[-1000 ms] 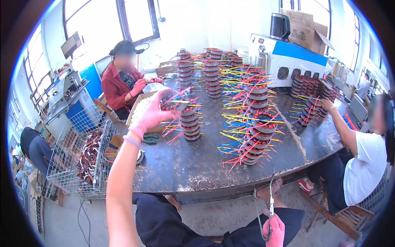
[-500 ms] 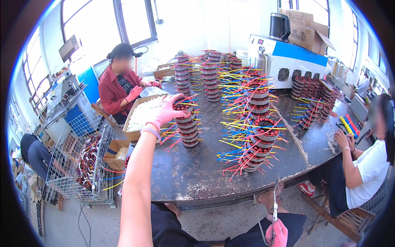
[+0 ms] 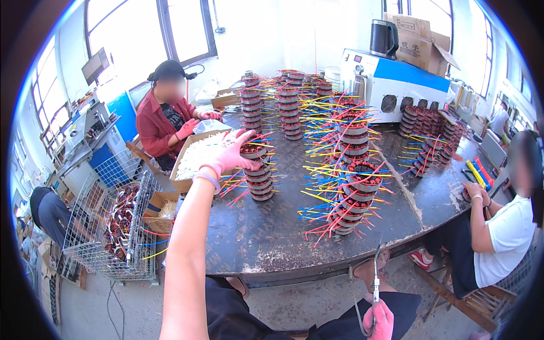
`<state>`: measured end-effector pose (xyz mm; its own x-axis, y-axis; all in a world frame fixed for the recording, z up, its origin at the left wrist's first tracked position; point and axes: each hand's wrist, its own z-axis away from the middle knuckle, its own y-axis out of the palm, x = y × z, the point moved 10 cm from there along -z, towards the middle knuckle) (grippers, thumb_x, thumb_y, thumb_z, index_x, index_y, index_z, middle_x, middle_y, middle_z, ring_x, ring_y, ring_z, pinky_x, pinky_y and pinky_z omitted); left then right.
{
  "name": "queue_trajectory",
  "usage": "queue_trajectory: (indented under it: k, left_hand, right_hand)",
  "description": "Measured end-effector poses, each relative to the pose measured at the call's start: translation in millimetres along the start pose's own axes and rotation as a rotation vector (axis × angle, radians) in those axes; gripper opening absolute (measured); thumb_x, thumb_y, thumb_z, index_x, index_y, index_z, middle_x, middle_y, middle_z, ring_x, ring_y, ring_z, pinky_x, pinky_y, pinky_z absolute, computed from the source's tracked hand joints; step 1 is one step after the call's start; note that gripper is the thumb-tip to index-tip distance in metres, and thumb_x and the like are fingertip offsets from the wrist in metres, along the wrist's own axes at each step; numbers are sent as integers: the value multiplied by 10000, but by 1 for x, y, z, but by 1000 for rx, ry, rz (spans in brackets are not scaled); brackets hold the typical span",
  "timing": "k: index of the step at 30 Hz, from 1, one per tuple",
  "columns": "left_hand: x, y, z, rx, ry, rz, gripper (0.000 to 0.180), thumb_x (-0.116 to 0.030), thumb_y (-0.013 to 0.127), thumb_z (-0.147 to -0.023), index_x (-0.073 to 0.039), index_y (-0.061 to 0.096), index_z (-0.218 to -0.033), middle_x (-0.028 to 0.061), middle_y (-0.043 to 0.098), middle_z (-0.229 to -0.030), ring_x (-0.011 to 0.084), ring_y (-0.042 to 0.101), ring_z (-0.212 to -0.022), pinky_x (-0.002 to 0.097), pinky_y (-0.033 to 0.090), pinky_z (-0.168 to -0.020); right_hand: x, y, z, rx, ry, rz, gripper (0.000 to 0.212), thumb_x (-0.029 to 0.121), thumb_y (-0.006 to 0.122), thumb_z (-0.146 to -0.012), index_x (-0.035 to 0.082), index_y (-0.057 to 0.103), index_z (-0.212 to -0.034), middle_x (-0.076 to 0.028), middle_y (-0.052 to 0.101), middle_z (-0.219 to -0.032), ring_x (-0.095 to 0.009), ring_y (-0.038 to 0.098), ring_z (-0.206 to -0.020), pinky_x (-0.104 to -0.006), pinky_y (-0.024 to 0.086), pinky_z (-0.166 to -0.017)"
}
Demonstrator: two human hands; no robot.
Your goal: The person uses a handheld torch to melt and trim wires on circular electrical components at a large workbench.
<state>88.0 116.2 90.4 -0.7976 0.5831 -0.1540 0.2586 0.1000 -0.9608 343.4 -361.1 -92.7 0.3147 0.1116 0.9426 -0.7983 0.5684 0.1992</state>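
Note:
My left hand (image 3: 229, 155), in a pink glove, reaches to a short stack of motor stators (image 3: 260, 184) on the table. Its fingers span the top stator (image 3: 255, 150), some over the upper rim and one lower on the side. Grey rings with red windings and red, blue and yellow leads make up the stack. My right hand (image 3: 381, 319), also pink-gloved, is low by my lap, closed around a thin metal rod-shaped tool (image 3: 376, 286). The tool points up, its slender tip near the table edge; a hose-like strip runs beside it. The tool's exact kind is unclear.
Taller stator stacks (image 3: 352, 195) with leads sticking out stand right of centre, others behind. A box of white pieces (image 3: 195, 156) lies left; a wire basket (image 3: 141, 243) holds wound parts. Co-workers sit at left (image 3: 161, 122) and right (image 3: 504, 226). A blue-white machine (image 3: 408, 79) stands behind.
My left hand has shifted slightly, with its fingers spread further over the stack's top and side. My right hand and the tool have moved a little left.

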Motion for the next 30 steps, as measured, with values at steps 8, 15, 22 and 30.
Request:
queue_trajectory:
  k: [8,15,22,30]
  left_hand:
    - [-5,-10,13,31,-37,-125,1080,-566,832,-666,-244,323,-1563,116,340,-1595,400,276,-1478,504,273,-1197]
    - [-13,-23,19,32,38,-155,1070,-532,828,-679,-161,336,-1553,168,359,-1564,401,299,-1458,508,288,-1186]
    - [-54,-57,27,-145,212,241,976,-250,851,-734,-121,332,-1550,193,403,-1510,335,346,-1445,430,304,-1178]
    - [-286,-37,51,-55,761,392,648,-364,820,-801,-15,586,-1295,173,609,-1287,340,578,-1205,397,448,-1053]
  right_hand:
    - [6,5,7,25,-11,-12,340,312,480,-1069,125,476,-785,34,381,-550,-68,317,-414,-236,236,-386]
    - [4,2,9,31,-25,-27,362,318,486,-1066,135,451,-756,39,377,-553,-65,319,-424,-231,233,-393]
    - [4,4,13,42,-31,-55,292,310,512,-1054,116,521,-835,49,413,-584,-46,348,-459,-212,250,-406]
    - [0,-15,14,-8,-50,-78,255,308,512,-1054,114,557,-894,54,425,-584,-43,350,-452,-205,264,-402]
